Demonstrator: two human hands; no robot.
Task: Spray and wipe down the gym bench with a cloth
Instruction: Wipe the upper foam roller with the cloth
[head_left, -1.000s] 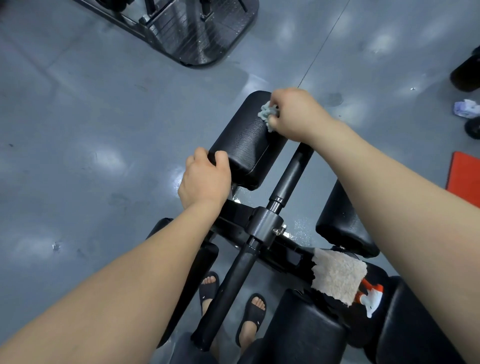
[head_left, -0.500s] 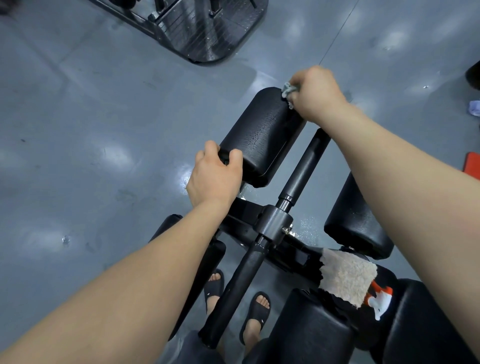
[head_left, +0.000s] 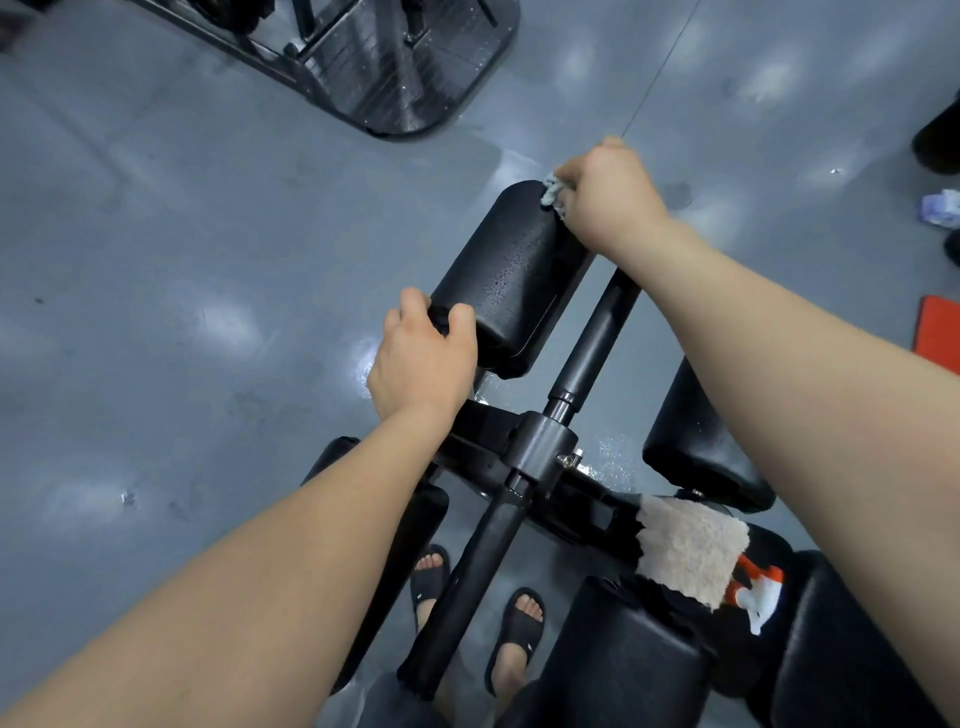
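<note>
Black gym bench (head_left: 514, 280) on grey floor (head_left: 208, 234), beige towel (head_left: 691, 556) atop it.

Glossy grey floor (head_left: 182, 260) with soft patches of reflected light. A black metal machine base (head_left: 405, 67) sits at upper centre; a red mat (head_left: 940, 332) and, perhaps, crumpled paper (head_left: 943, 208) lie at the right edge.

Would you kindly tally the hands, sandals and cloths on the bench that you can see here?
Hands: 2, left hand holding the roller pad, right hand.
Sandals: 2, left sandal, right sandal.
Cloths: 2, grey cloth in the right hand, beige towel draped nearer.
Total: 6
</note>
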